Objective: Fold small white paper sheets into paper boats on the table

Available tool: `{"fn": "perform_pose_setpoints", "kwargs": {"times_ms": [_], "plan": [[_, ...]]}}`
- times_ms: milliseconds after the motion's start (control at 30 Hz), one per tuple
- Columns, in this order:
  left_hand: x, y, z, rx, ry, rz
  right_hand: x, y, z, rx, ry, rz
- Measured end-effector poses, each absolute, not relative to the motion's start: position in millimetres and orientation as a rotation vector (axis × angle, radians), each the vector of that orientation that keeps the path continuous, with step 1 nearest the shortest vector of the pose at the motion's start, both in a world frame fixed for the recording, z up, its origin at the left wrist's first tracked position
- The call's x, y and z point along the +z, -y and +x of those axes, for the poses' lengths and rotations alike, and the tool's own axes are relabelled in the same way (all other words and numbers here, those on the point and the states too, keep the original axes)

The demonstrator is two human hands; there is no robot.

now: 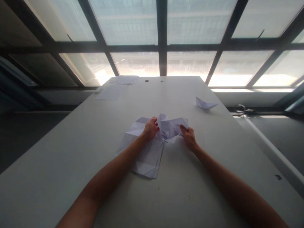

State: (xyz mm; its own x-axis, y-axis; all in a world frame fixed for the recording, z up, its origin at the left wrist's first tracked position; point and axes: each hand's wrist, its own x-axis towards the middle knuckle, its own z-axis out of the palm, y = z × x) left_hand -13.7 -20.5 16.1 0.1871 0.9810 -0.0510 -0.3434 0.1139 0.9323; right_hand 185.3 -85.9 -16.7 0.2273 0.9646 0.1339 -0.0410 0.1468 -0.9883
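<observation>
A creased, partly folded sheet of white paper [174,127] is raised over the middle of the table. My right hand [188,135] pinches its right side, with the thumb on the near face. My left hand [150,129] is at the sheet's left side, thumb and curled fingers apart, and nothing shows between them. Whether its fingertips touch the sheet is hard to see. Under my left hand and forearm lie several creased white sheets [147,160], overlapping and partly hidden by the arm.
A folded paper boat [204,104] sits on the white table [209,190] toward the right edge. Flat white sheets [110,93] lie at the far left, with more paper [124,79] behind. Dark-framed windows [162,47] rise beyond the far edge. A white rail [270,144] runs along the right.
</observation>
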Motion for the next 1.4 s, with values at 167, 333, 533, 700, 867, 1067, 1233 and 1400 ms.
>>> {"fn": "perform_pose_setpoints", "kwargs": {"times_ms": [167,333,533,700,867,1067,1233,1400], "plan": [[6.3,34.0,3.2,1.191,-0.927,1.392,-12.7,90.0,182.4,0.723,1.033,-1.235],[1.2,40.9,7.9,1.167,-1.117,1.588,-7.7,94.2,180.5,0.630,1.048,-1.211],[11.3,50.4,2.6,1.349,-1.218,2.033,-6.3,93.2,182.4,0.528,0.947,-1.285],[23.6,68.9,7.3,1.127,-0.965,2.476,-11.7,88.3,186.1,0.475,0.881,-1.298],[20.3,77.4,12.8,0.773,-0.976,2.677,-16.5,86.5,182.4,0.564,0.791,-1.297],[17.2,75.3,10.8,0.549,-1.124,2.689,-17.2,87.8,179.4,0.579,0.793,-1.237],[18.9,75.9,11.0,0.480,-1.264,2.737,-23.6,84.4,183.0,0.592,0.736,-1.271],[15.9,71.6,9.5,0.415,-1.359,2.798,-26.3,82.7,184.8,0.582,0.696,-1.279]]}}
